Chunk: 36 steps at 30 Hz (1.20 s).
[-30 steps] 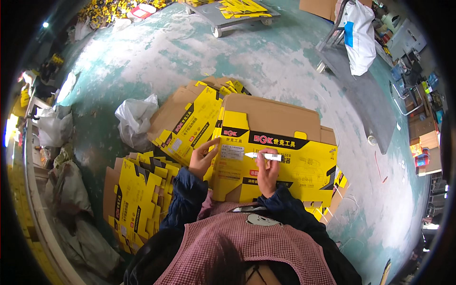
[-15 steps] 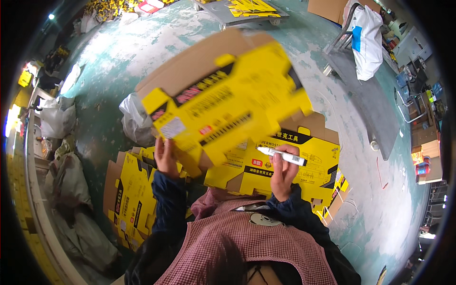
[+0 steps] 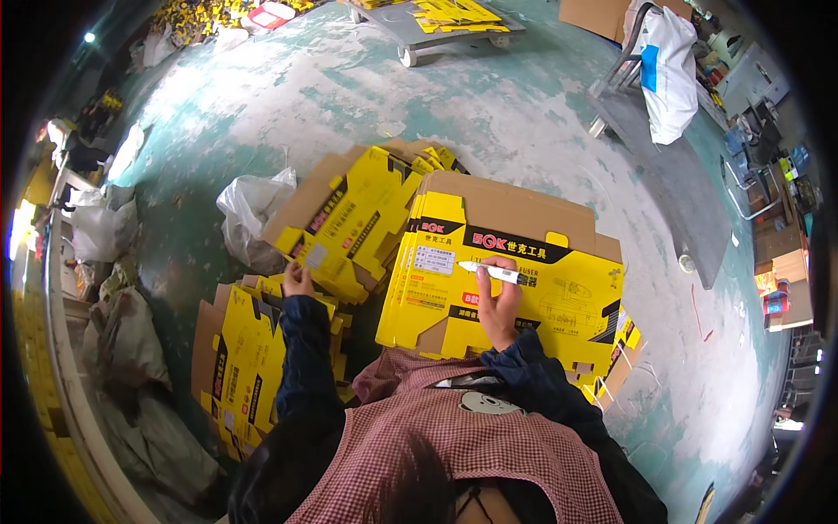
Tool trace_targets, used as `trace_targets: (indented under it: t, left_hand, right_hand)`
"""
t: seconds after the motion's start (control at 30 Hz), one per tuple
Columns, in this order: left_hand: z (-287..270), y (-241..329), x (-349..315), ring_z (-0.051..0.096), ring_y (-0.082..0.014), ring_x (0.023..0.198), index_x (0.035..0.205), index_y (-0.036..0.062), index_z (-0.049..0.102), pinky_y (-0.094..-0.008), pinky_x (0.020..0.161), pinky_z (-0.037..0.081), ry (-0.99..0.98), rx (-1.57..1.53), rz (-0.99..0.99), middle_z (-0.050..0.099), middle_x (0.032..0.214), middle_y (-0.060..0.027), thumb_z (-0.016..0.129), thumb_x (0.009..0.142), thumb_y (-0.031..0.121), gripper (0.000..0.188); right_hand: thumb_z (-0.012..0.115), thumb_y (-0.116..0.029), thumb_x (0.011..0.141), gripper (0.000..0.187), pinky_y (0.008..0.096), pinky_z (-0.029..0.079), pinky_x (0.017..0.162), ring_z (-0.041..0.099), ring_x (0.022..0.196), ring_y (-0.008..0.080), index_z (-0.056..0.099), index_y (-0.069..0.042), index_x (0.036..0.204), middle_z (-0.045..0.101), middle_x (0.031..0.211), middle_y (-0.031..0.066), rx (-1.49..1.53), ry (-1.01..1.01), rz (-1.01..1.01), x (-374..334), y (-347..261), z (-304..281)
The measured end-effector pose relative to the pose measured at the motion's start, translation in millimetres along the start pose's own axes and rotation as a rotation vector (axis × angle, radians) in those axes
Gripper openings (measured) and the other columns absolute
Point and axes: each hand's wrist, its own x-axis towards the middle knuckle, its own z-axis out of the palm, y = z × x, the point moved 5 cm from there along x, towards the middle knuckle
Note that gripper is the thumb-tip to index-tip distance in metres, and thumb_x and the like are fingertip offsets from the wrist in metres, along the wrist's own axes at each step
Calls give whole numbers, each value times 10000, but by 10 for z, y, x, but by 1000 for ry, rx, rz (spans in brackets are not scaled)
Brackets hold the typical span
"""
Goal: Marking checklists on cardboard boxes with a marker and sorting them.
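Note:
My right hand (image 3: 500,316) is closed round a white marker pen (image 3: 496,272). Its tip points left, over the white label on the top flat carton (image 3: 524,227) of a stack in front of me. These cartons are unfolded, yellow and black printed, with brown inner flaps. To the left, my left hand (image 3: 298,284) grips the near left edge of another flat carton (image 3: 367,210), which lies tilted over a pile beside the stack. The fingertips of that hand are partly hidden at the carton's edge.
More flat cartons (image 3: 240,367) are piled at my left, by my forearm. A clear plastic bag (image 3: 253,214) sits beyond them on the green and white floor. A grey cart (image 3: 672,192) with a white sack stands right, and a wheeled platform (image 3: 428,31) is far ahead.
My left hand has brought the carton down and left from above the stack onto the pile beside it. The stack's label is uncovered, and the marker has shifted slightly left.

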Motion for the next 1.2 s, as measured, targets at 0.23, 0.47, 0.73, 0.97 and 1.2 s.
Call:
trace_targets:
  t: [0.23, 0.47, 0.73, 0.97, 1.2]
  left_hand:
    - [852, 1436, -1341, 579, -137, 830, 1030, 5, 656, -255, 769, 455, -407, -60, 118, 627, 892, -51, 471, 943, -6, 204]
    - [958, 2258, -1712, 599, -277, 861, 1089, 24, 646, -309, 763, 490, -459, 238, 254, 568, 929, -144, 490, 911, -24, 241]
    - [1045, 2295, -1791, 608, -294, 910, 1134, 19, 631, -329, 802, 496, -556, 292, 247, 564, 1017, -158, 513, 894, 6, 267]
    - [1033, 2183, -1716, 579, -112, 890, 1080, -59, 619, -259, 805, 470, -710, -235, -258, 652, 982, -65, 620, 913, 171, 284]
    - [852, 2331, -1630, 581, -93, 812, 1051, -22, 629, -240, 739, 465, -566, -695, -275, 654, 941, -32, 562, 960, 214, 262]
  right_hand:
    - [613, -122, 912, 123, 307, 466, 605, 577, 639, 143, 533, -42, 960, 595, 760, 68, -63, -32, -37, 74, -2, 52]
    - [641, -114, 883, 141, 314, 450, 599, 572, 640, 181, 550, -37, 958, 613, 777, 74, -194, -77, -96, 65, 125, 145]
    - [613, -82, 899, 118, 317, 472, 711, 600, 781, 174, 534, -21, 961, 609, 839, 93, -60, 57, 10, 51, 30, 1]
    - [562, -61, 929, 139, 277, 459, 747, 554, 860, 142, 496, -20, 1044, 556, 948, 80, 315, 61, 146, -72, 152, -129]
    - [547, -55, 935, 159, 233, 451, 739, 525, 823, 108, 473, -24, 1072, 527, 949, 67, 344, 43, 87, -24, -419, -221]
